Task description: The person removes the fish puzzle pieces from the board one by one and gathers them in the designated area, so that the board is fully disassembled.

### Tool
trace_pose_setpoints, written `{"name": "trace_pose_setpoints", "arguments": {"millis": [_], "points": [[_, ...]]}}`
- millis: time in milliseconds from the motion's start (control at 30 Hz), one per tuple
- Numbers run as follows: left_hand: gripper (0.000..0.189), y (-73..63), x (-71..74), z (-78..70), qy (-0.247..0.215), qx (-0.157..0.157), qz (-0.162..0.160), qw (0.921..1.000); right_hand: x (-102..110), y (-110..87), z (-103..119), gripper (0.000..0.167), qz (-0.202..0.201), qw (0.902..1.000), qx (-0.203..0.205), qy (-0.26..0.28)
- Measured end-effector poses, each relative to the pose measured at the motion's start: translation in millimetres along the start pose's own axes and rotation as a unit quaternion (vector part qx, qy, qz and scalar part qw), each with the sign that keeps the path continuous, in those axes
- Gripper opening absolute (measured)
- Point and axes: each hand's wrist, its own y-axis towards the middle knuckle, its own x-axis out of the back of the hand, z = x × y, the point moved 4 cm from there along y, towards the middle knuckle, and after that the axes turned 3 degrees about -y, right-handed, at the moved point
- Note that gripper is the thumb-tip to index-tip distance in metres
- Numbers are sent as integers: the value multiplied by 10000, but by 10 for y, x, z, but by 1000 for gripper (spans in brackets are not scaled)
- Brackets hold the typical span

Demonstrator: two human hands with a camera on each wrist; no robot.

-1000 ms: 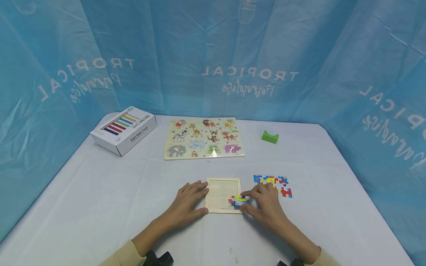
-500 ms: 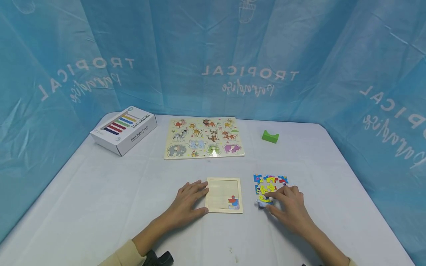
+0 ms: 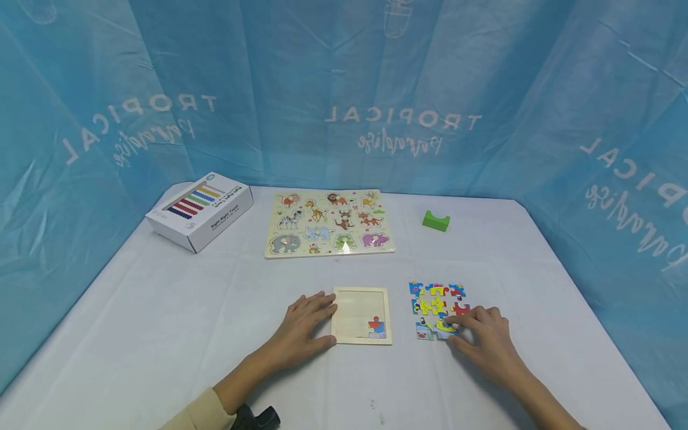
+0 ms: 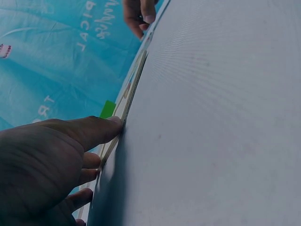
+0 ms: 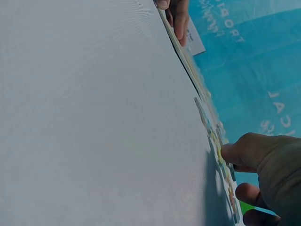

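Note:
A square wooden puzzle tray [image 3: 349,342] lies in the middle of the table in the head view, with a red and blue jigsaw piece [image 3: 378,327] in its lower right corner. Along its left side, my left hand [image 3: 301,325] touches the edge with thumb and fingertips, its fingers spread and nearly straight. Right of the tray, my right hand [image 3: 486,340] pinches a yellow and blue jigsaw piece [image 3: 445,327] between thumb and index finger. This piece is at the bottom of a group of loose jigsaw pieces [image 3: 424,306]. The right wrist view shows the thumb [image 5: 231,153] at the pieces from low down.
Behind lies a wooden animal puzzle board [image 3: 329,224]. A white box with abacus artwork [image 3: 201,209] stands at the back left, and a green arched block [image 3: 436,221] at the back right. Blue printed curtains [image 3: 344,89] enclose the white table [image 3: 269,388].
My right hand has moved right with the jigsaw piece, from the tray's lower right corner to the loose pieces. The left hand has stayed at the tray's edge.

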Motion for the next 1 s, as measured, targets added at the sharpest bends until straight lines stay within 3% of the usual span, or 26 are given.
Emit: {"name": "trace_pose_setpoints", "arguments": {"millis": [433,1000], "points": [[59,3,3,-4,-23,47,28,10000,-26,-38,-53,32,266,9995,-177,21],[59,-3,11,-9,-65,14,16,10000,-32,-31,-38,34,277,9995,-153,-48]]}}
